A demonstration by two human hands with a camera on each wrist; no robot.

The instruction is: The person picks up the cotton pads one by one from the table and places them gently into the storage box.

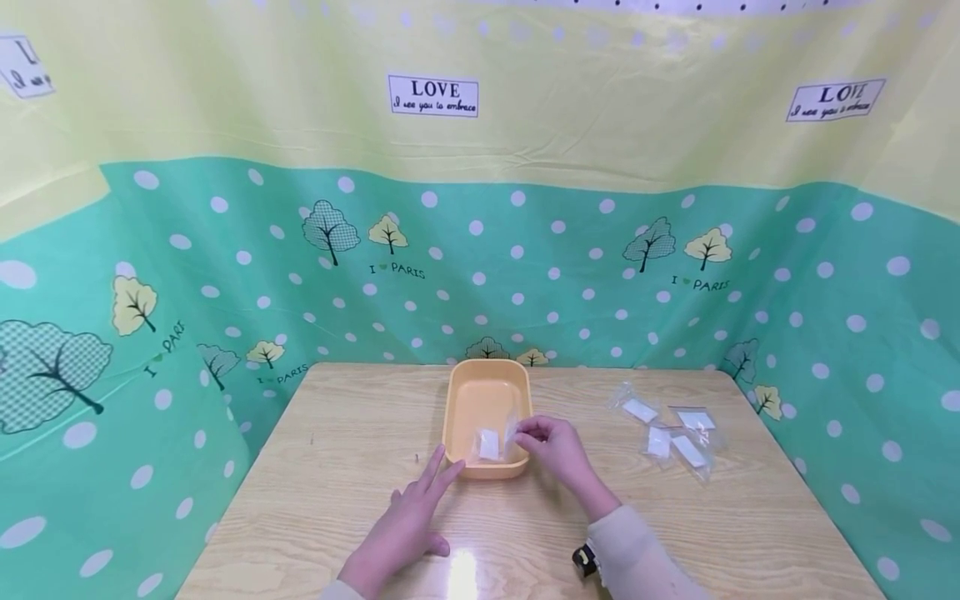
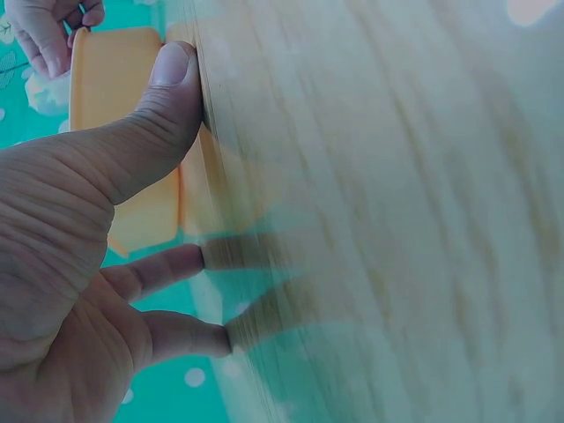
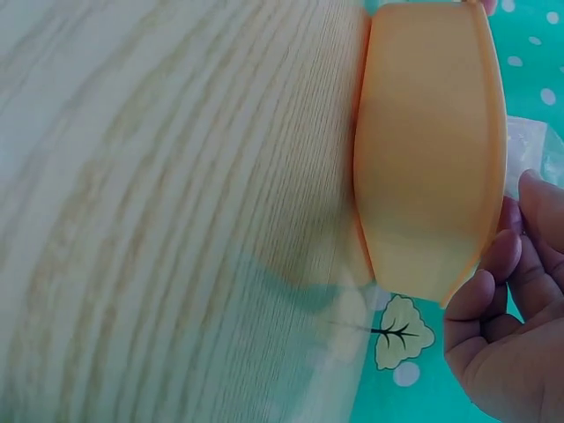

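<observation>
An orange plastic tray (image 1: 487, 472) stands on the table near its back edge. My right hand (image 1: 557, 450) is over the tray's right rim and pinches the clear edge of a small plastic bag with a white rectangular piece (image 1: 488, 445) inside. That bag overlaps the near end of the tray in the head view. In the right wrist view the bag (image 3: 529, 141) shows just above the rim, beside the thumb and fingertips. My left hand (image 1: 408, 525) lies spread with straight fingers, its fingertips at the tray's near left corner and its thumb low over the table.
Several similar clear bags with white pieces (image 1: 690, 451) lie in a loose group on the right of the wooden table (image 1: 337, 467). A green and yellow patterned curtain (image 1: 517, 275) encloses the back and sides. A black object (image 1: 584, 561) is at the right sleeve.
</observation>
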